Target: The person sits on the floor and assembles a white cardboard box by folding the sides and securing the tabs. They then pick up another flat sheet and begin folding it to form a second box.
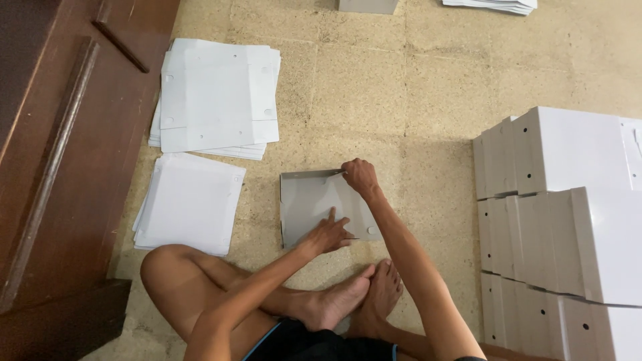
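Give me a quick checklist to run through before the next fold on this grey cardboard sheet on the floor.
1. Grey sheet lying flat on the tiled floor: ok.
2. Left hand pressing down on the sheet's near part: ok.
3. Right hand gripping the far edge, which is turned up: ok.
4. Crease straight along the whole far edge: cannot tell.
5. Flat white blanks lying apart from the sheet: ok.
6. Stacked finished boxes apart from the right arm: ok.
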